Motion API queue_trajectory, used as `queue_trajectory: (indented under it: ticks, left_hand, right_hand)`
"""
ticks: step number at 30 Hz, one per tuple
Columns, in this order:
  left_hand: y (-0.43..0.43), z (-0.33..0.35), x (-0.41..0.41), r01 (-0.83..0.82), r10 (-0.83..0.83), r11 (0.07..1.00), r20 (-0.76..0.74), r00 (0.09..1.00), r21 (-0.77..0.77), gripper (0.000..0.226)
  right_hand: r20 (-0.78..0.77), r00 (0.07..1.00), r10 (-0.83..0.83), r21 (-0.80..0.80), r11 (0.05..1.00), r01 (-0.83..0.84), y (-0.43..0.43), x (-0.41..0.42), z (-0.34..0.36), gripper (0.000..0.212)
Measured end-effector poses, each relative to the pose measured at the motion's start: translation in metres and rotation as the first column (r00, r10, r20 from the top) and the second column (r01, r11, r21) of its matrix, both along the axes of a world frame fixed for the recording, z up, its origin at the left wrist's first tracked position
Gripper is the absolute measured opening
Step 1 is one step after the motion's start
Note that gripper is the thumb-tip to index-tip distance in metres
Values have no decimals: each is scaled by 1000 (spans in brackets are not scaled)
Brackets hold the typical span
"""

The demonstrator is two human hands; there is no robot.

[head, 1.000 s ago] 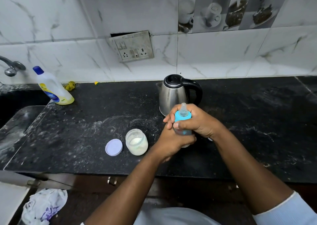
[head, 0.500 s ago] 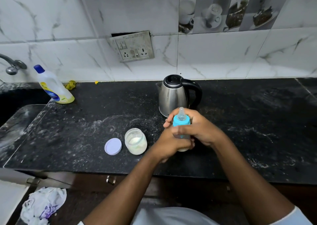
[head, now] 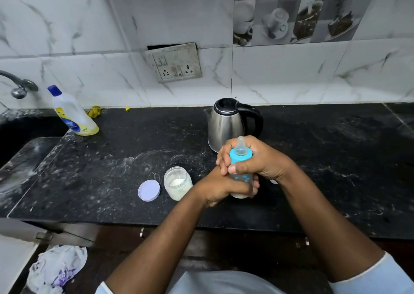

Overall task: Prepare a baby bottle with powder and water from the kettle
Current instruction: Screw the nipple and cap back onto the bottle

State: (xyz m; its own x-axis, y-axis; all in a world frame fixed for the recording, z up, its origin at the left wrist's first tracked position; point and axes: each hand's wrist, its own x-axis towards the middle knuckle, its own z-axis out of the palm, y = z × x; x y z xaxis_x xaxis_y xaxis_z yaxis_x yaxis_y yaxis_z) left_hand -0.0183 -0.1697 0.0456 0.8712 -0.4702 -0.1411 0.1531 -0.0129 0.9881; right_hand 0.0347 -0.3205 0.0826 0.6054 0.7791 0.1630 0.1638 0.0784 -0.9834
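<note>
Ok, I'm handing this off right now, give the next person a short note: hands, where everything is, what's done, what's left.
Left hand: wrapped around the lower body of the baby bottle, upright over the counter.
Right hand: gripping the blue collar, teat on top.
Kettle: lid shut, just behind the bottle.
Powder jar: open, left of the bottle; its lid lies beside it.
Done: white content shows at the bottle's base, collar is on.
Left: finish tightening if loose, probably shake, recap the jar.
</note>
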Motion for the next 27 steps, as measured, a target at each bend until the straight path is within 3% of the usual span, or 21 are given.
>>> queue_trajectory:
  ticks: [3,12,19,25,27]
  left_hand:
    - [-6,1,-2,-117,118,993,34,992,-26,26]
    - [-20,0,-3,-334,346,937,127,930,-104,67]
    - [-29,-16,-6,-505,490,858,147,859,91,16]
    - [-31,-25,-5,-582,546,772,201,813,257,11]
    - [-33,-25,-7,-598,549,744,239,801,296,21]
  right_hand:
    - [18,992,-126,-27,992,126,2,-4,1,12]
    - [54,905,-422,-39,905,425,15,-14,-9,8]
    - [-6,833,-554,-68,831,552,24,-22,-16,6]
    - [9,781,-624,-144,772,619,30,-24,-21,4]
    - [44,750,-660,-158,737,658,30,-25,-21,6]
